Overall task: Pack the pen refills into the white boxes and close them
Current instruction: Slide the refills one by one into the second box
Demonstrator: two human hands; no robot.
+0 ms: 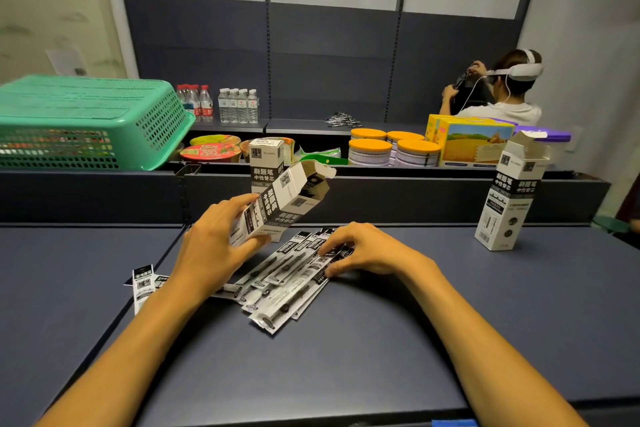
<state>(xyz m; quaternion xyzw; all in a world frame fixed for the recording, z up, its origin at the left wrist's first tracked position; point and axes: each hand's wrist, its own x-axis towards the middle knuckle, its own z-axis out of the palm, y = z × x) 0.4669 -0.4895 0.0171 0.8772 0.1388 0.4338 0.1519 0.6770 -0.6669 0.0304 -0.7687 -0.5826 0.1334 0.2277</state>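
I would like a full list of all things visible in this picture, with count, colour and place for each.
tilted white box: one, white and black, top flaps open, held above the table.
standing white boxes: two, white and black; closed one behind the tilted box, open one at right.
pen refill packets: a loose pile, count unclear, black and clear, on the dark table; more beside the left forearm.
basket: one, green, upturned, far left.
water bottles: two groups, back shelf.
cans: four, orange lids, middle shelf.
noodle bowls: two.
yellow cartons: two.
other person: one, white headset, back right.
left hand: grips the tilted white box.
right hand: fingers on the packets.
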